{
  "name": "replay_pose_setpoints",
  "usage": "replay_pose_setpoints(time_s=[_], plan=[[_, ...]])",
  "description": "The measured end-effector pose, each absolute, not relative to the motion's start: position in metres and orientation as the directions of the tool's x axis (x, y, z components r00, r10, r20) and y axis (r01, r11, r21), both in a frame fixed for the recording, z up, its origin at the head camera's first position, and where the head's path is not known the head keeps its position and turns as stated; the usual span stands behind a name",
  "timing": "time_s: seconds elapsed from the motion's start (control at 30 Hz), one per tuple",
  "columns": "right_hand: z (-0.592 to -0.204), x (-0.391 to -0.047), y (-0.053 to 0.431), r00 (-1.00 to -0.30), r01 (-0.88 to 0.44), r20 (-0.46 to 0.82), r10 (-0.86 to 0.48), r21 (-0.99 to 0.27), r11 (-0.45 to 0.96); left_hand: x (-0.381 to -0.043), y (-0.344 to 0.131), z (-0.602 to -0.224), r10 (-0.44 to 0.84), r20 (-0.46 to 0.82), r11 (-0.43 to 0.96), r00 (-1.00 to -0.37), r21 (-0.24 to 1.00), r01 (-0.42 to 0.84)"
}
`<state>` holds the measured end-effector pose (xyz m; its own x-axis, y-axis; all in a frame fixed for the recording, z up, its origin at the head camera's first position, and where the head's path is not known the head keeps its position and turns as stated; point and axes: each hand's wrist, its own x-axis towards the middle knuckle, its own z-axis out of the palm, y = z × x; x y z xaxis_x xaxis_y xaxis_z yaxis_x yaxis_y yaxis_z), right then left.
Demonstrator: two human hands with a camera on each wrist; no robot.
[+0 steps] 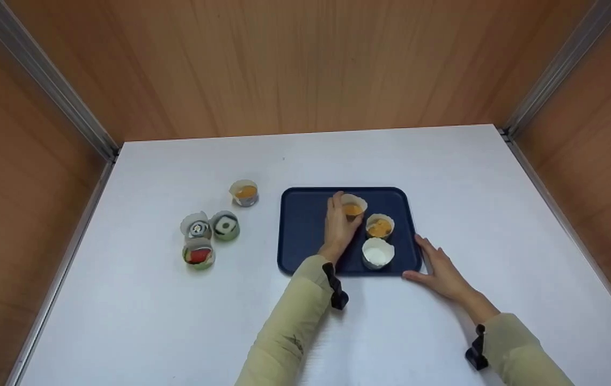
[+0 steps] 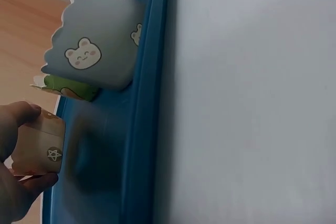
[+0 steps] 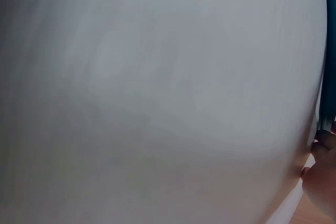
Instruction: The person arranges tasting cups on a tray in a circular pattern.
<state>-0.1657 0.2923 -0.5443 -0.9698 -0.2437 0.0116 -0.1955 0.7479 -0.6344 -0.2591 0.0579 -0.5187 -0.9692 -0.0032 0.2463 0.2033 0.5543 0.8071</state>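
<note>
My left hand grips a paper baking cup with orange filling over the back of the dark blue tray. In the left wrist view, thumb and fingers pinch this tan cup, which bears a star print, close over the tray floor. Beside it on the tray are a second cup with orange filling and, in front, a cup with a white inside. That front cup is grey-blue with bear faces in the left wrist view. My right hand rests its spread fingers at the tray's front right corner.
Left of the tray stands another cup with orange filling. Nearer are a cup with a red filling and two cups with dark-and-white contents, one beside the other. Wooden panels enclose the white table at back and sides.
</note>
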Motion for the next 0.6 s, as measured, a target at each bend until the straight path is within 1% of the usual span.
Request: replay_pose_setpoints(time_s=[0.2,0.43,0.6], plan=[[-0.543,-0.164,0.292,-0.973,-0.173,-0.007,-0.230,-0.637,0.751,-0.261,0.065,-0.519,0.038,0.242,0.544,-0.970,0.809,0.223],[-0.544,-0.164,0.291,-0.970,-0.194,0.008,-0.244,-0.634,0.749,-0.267,0.067,-0.519,0.063,0.188,0.520,-0.980,0.832,0.193],[-0.544,-0.164,0.292,-0.971,-0.192,0.010,-0.241,-0.636,0.747,-0.270,0.068,-0.520,0.087,0.176,0.527,-0.981,0.827,0.195]])
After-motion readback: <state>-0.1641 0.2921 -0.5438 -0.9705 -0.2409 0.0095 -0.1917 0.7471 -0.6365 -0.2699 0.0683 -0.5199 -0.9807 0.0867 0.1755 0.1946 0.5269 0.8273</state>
